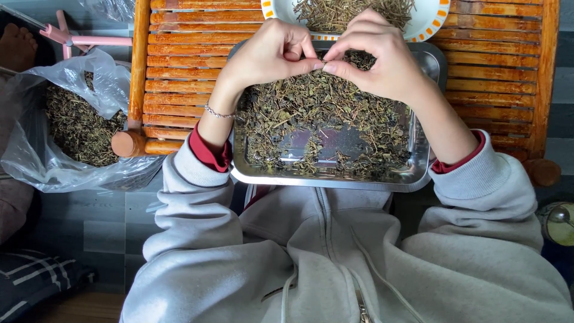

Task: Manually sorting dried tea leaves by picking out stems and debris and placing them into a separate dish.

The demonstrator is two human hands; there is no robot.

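Note:
A steel tray (382,180) lies on a low slatted wooden table (179,66), filled with dried green tea leaves and stems (287,107), with a bare patch near its front. My left hand (269,54) and my right hand (382,60) meet over the tray's far side. Their fingertips pinch together on a small dried stem (321,63). A thin bracelet (218,113) circles my left wrist. Grey sleeves with red cuffs cover both arms.
A white plate with an orange-patterned rim (427,27) holds sorted stems behind the tray. At the left a clear plastic bag (66,119) holds more dried leaves. A pink stand (84,39) and someone's bare foot (18,45) show at the top left.

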